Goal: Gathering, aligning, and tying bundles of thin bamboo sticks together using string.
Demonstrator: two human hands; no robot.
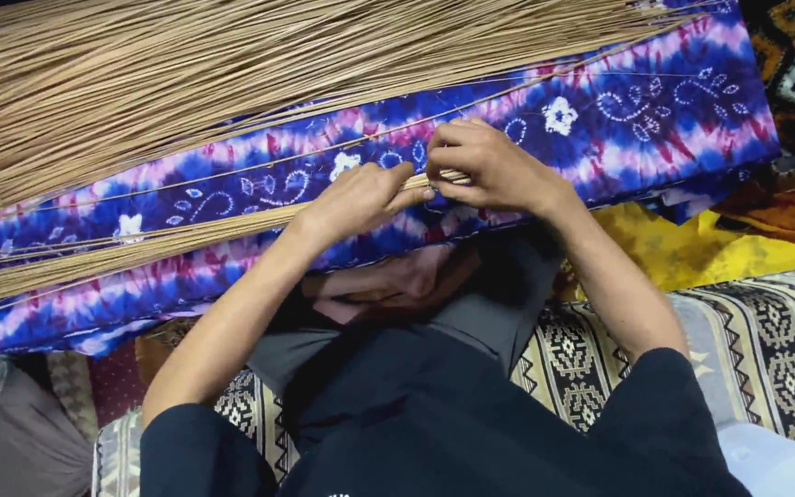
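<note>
Both arms reach forward, wrists bent: the left hand (pixel 356 201) and right hand (pixel 489 166), fingers curled shut, pinch a thin bundle of sticks (pixel 121 253) along the near edge of the blue-purple cloth (pixel 655 120).

L hand (pixel 358 198) + R hand (pixel 494 166) pinch thin stick bundle (pixel 140 253) (over blue-purple tie-dye cloth (pixel 655 120)).

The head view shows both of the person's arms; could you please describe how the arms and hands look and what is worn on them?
Both arms are bare from the hands to above the elbows. The left hand and right hand wear no gloves, and no rings or watch can be seen. Short dark navy sleeves cover the upper arms, part of a dark top.
</note>
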